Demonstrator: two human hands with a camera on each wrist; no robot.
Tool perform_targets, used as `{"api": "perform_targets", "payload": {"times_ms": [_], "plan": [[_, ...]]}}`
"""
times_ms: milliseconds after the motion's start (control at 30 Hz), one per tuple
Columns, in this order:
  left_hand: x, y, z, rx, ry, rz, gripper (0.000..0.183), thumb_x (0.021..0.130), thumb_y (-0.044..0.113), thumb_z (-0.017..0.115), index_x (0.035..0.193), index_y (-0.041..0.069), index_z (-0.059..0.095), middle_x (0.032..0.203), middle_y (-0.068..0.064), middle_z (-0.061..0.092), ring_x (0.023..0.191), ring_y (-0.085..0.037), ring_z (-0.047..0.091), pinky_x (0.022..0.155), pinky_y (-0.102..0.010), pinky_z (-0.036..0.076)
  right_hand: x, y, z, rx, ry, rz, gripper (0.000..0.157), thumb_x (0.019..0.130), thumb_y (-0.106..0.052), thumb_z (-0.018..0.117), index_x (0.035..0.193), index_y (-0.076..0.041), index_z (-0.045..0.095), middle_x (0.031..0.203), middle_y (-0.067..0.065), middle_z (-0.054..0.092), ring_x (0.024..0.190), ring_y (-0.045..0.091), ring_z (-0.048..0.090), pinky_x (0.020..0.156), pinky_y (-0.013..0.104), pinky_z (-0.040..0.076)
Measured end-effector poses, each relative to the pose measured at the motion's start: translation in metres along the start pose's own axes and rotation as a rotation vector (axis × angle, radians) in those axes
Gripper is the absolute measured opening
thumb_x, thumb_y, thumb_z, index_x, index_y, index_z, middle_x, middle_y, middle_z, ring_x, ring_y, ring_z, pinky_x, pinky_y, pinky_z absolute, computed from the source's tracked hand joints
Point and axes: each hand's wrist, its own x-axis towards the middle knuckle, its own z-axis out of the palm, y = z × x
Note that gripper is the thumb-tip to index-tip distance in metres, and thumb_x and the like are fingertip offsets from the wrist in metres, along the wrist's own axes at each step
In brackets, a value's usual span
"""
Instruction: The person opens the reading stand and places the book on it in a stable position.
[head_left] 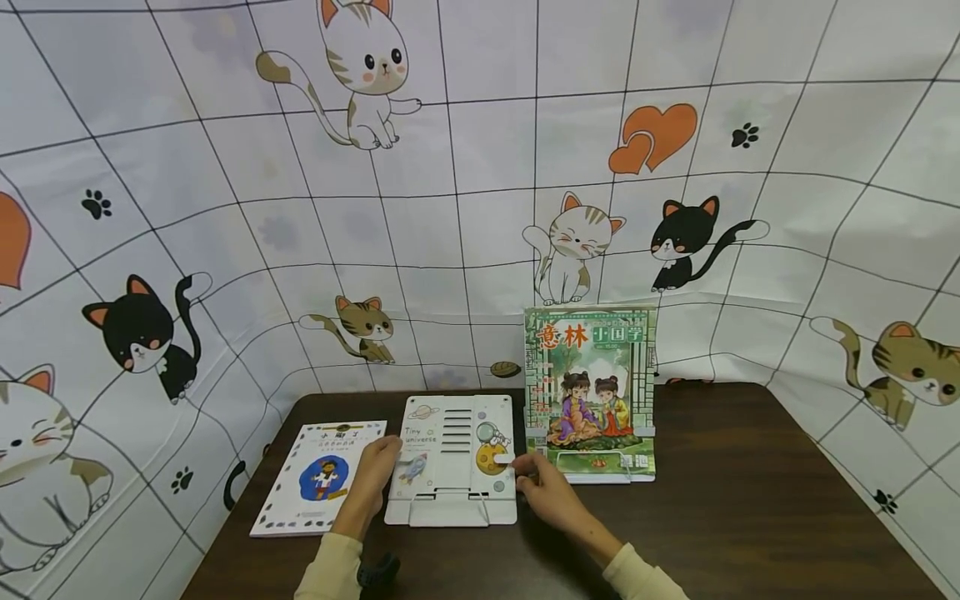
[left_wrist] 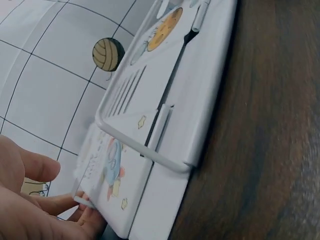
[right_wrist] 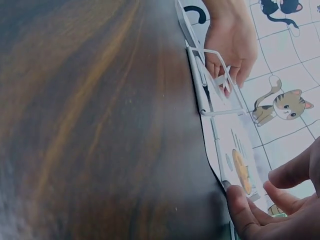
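Observation:
A white book stand [head_left: 457, 504] printed with planets, a rocket and the words "Tiny universe" lies tilted low on the dark table. It has a slotted middle panel, side clips and a wire page holder [left_wrist: 145, 150] along its front ledge. My left hand [head_left: 377, 471] grips its left edge, with fingertips at the small clip there in the left wrist view. At the opposite edge, my right hand [head_left: 546, 490] holds the stand with curled fingers [right_wrist: 240, 207] near the yellow planet. The undersides of the stand and some fingertips are hidden.
A white booklet [head_left: 281, 496] with a blue round picture lies left of the stand. To the right, a green illustrated magazine [head_left: 592, 400] stands propped upright on a support. Cat-printed cloth [head_left: 480, 233] hangs behind the wooden table [head_left: 750, 517].

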Motion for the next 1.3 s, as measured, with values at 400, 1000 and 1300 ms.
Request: {"api": "perform_targets", "payload": {"times_ms": [400,1000,1300], "plan": [[0.003,0.003,-0.004,-0.125,0.052,0.043,0.05,0.11,0.014,0.052,0.151,-0.012,0.042,0.132,-0.03,0.058,0.099,-0.025,0.067,0.084,-0.032,0.056,0.002,-0.003,0.005,0.156,0.029,0.051,0.039,0.102,0.003,0.058,0.137,0.014,0.044,0.123,0.034,0.061,0.103,0.036,0.067,0.081,0.053,0.061],[-0.002,0.001,-0.01,-0.189,0.086,0.093,0.034,0.106,0.006,0.062,0.136,-0.004,0.051,0.118,-0.015,0.065,0.088,-0.013,0.065,0.073,-0.023,0.055,0.024,-0.028,-0.007,-0.19,0.052,-0.08,0.028,0.1,-0.005,0.069,0.123,0.008,0.061,0.109,0.019,0.071,0.097,0.031,0.071,0.083,0.044,0.061],[-0.005,0.001,-0.012,-0.178,0.118,0.098,0.031,0.104,0.006,0.066,0.132,-0.002,0.055,0.115,-0.01,0.065,0.09,-0.013,0.064,0.074,-0.024,0.054,0.046,-0.028,0.0,-0.206,0.134,-0.069,0.025,0.1,-0.005,0.07,0.122,0.002,0.06,0.103,0.013,0.068,0.092,0.023,0.068,0.074,0.033,0.056]]}}
